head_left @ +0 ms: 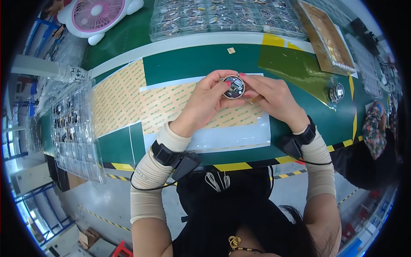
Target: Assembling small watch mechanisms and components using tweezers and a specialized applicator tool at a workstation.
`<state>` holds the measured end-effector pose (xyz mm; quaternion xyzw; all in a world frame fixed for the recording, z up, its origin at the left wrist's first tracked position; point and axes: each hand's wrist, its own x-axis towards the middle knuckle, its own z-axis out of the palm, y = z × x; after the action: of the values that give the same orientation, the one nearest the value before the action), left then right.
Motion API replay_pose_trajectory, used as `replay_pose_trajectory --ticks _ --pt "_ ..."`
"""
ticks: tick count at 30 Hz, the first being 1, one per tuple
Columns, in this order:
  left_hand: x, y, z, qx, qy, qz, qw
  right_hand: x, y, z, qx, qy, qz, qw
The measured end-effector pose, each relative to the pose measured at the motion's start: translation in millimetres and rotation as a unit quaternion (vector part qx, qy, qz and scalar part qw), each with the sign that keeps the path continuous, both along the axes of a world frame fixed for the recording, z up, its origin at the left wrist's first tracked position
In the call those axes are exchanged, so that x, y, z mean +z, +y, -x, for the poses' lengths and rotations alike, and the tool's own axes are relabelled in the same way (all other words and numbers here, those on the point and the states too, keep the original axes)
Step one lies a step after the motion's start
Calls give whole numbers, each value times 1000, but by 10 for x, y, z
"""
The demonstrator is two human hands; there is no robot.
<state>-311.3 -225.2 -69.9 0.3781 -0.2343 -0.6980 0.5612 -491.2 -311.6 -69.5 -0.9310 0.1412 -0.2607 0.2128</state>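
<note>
A round electronic module with a pale rim and a dark circuit face is held up over the table in both hands. My left hand grips it from the left, thumb on its face and fingers around the rim. From the right, my right hand pinches at the module's edge with thumb and forefinger; whether a small piece is between those fingertips I cannot tell. Beneath the hands lies a beige adhesive sheet with green print, on a white backing.
Another beige sheet lies left. Clear trays of round modules stand at the back and left. A cardboard box, yellow film and a single module are right. A white-and-pink fan stands back left.
</note>
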Motion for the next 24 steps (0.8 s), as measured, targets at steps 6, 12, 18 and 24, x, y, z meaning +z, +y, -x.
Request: replay_pose_trajectory --ticks 6,12,18,24 --pt "77 20 -8 -54 -55 8 997 82 45 -21 -18 -63 -306 950" --pt "77 -4 16 -28 -109 -36 993 96 48 25 -51 -51 -202 977" --pt "29 -11 38 -10 -36 -36 999 47 128 -16 -107 -85 -225 965" --pt "31 -4 46 5 -51 -47 998 97 155 -29 -98 -104 -205 968"
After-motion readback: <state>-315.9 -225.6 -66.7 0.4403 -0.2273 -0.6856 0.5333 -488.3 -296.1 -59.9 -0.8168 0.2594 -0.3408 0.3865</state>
